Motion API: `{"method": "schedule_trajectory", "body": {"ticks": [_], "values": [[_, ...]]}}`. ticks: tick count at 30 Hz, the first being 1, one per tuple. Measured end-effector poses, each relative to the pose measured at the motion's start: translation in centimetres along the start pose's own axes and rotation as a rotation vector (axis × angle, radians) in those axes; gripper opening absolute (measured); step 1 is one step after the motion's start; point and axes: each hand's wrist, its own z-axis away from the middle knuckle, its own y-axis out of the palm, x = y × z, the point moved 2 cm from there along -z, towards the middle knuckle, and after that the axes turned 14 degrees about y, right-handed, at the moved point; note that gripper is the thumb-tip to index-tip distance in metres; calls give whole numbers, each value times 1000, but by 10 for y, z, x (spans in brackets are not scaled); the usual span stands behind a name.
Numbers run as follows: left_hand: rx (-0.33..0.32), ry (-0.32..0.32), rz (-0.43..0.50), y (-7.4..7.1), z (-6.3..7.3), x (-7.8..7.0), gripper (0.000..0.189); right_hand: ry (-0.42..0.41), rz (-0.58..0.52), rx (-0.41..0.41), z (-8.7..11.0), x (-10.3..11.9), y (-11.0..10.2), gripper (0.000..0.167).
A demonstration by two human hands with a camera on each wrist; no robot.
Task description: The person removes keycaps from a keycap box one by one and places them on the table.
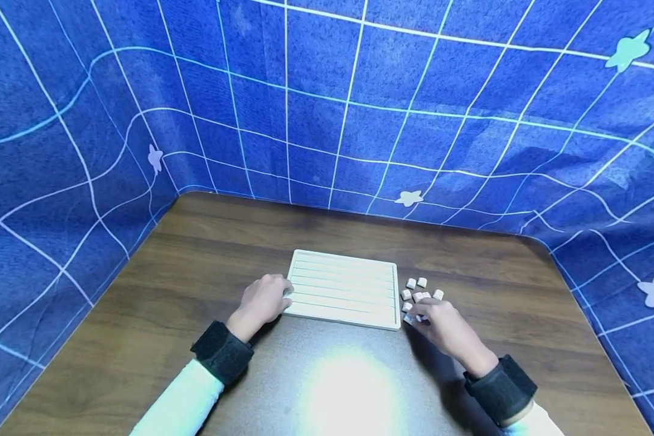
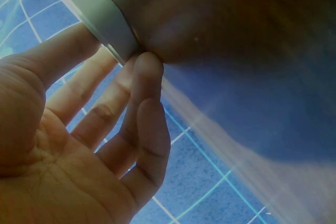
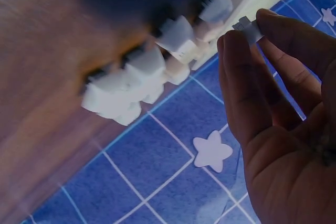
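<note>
A white tray (image 1: 342,289) with raised rows running lengthwise lies flat on the table. At its left end my left hand (image 1: 264,298) holds the short edge; in the left wrist view the thumb and bent fingertips meet the tray's rim (image 2: 107,22). My right hand (image 1: 447,327) is just off the tray's near right corner. Its thumb and fingertips pinch a small white keycap (image 3: 249,29), seen plainly in the right wrist view. Several loose white keycaps (image 3: 144,74) lie close by, between that hand and the tray's right edge.
The wooden table (image 1: 223,236) runs back to a blue cloth (image 1: 316,121) with a grid and star pattern, which also rises on both sides. A bright glare spot (image 1: 354,393) shows on the near tabletop. Black bands (image 1: 223,352) circle both wrists.
</note>
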Motion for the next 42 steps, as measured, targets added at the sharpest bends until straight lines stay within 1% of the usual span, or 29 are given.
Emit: {"method": "schedule_trajectory", "body": {"ticks": [4,8,13,19,28,33,42], "values": [[5,-3,6,0,1,0,19,57,22,18,8,-3,1,24],[9,-6,10,0,1,-1,20,116,35,35,12,-5,3,22],[13,-10,10,0,0,-1,19,147,40,21,12,-5,6,25],[-2,3,7,1,1,0,17,190,47,23,11,-6,10,28],[9,-5,0,0,0,-1,16,204,67,20,11,-9,12,28],[5,-6,3,0,0,-2,17,215,68,30,11,-11,12,28],[4,-3,-3,-1,1,-3,18,192,52,20,12,-12,12,27]]}}
